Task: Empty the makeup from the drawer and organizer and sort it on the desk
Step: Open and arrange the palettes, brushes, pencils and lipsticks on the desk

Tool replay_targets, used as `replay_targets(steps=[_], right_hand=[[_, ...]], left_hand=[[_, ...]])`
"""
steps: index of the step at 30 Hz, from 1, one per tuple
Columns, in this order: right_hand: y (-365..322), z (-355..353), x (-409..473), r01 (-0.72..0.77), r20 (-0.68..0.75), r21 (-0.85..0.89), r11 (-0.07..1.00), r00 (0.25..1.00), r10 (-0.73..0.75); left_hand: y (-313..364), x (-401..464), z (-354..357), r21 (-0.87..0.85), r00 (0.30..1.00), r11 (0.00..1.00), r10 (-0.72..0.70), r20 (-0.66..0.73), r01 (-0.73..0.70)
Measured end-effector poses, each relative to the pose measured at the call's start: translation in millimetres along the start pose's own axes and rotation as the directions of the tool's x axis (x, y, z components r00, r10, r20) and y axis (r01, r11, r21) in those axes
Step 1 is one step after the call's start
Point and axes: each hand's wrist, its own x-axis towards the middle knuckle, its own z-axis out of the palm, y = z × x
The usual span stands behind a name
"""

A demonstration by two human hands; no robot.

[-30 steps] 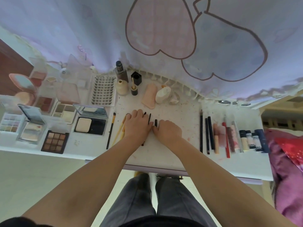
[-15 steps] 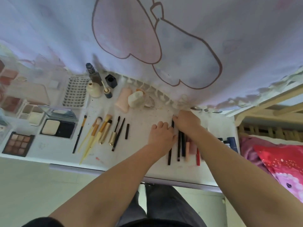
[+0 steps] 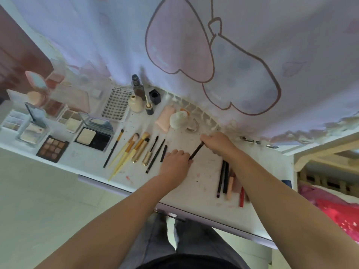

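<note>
The right hand (image 3: 217, 143) is curled round the upper end of a black pencil (image 3: 196, 150), holding it slanted above the white desk (image 3: 204, 183). The left hand (image 3: 174, 164) lies knuckles-up on the desk, touching the pencil's lower end; whether its fingers grip that end cannot be told. Half a second ago both hands were at the row of pencils and lip sticks (image 3: 227, 178), the right one at its far end; now one pencil is out of the row and held between the hands, left of it. Left of the left hand lies the brush row (image 3: 136, 150), sorted side by side. Beyond it the lash tray (image 3: 116, 105) bears the one readable word, "XOYO". Next to the tray stand a foundation bottle (image 3: 137, 86) and a cream bottle (image 3: 135, 103). Open palettes, among them a nine-pan eyeshadow palette (image 3: 52, 148), fill the desk's left end. A printed curtain (image 3: 194, 45) hangs behind.
</note>
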Motion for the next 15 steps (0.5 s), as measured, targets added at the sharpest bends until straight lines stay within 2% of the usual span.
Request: replay_targets(steps=[5, 8, 10, 12, 15], right_hand=[[-19.9, 9.4, -12.3, -0.101, -0.037, 0.367, 0.925, 0.992, 0.123], [-26.6, 21.2, -19.7, -0.113, -0.034, 0.492, 0.863, 0.988, 0.149], [-21.3, 21.4, -21.5, -0.114, -0.064, 0.628, 0.77, 0.978, 0.197], [-11.8, 5.6, -23.0, -0.089, -0.128, 0.74, 0.667, 0.955, 0.268], [0.9, -11.9, -29.9, -0.082, -0.184, 0.617, 0.783, 0.952, 0.244]], left_hand=[[-30.4, -9.1, -35.6, -0.154, 1.0, 0.988, 0.02, 0.021, -0.016], [-43.1, -12.5, -54.7, -0.219, 0.998, 0.975, 0.053, 0.042, -0.043], [-62.3, -21.7, -57.9, -0.225, 0.99, 0.973, 0.081, 0.118, -0.053], [-93.8, -42.1, -52.0, -0.269, 0.977, 0.963, 0.061, 0.205, -0.004], [-125.4, -67.0, -48.9, -0.417, 0.979, 0.904, -0.004, 0.205, 0.091]])
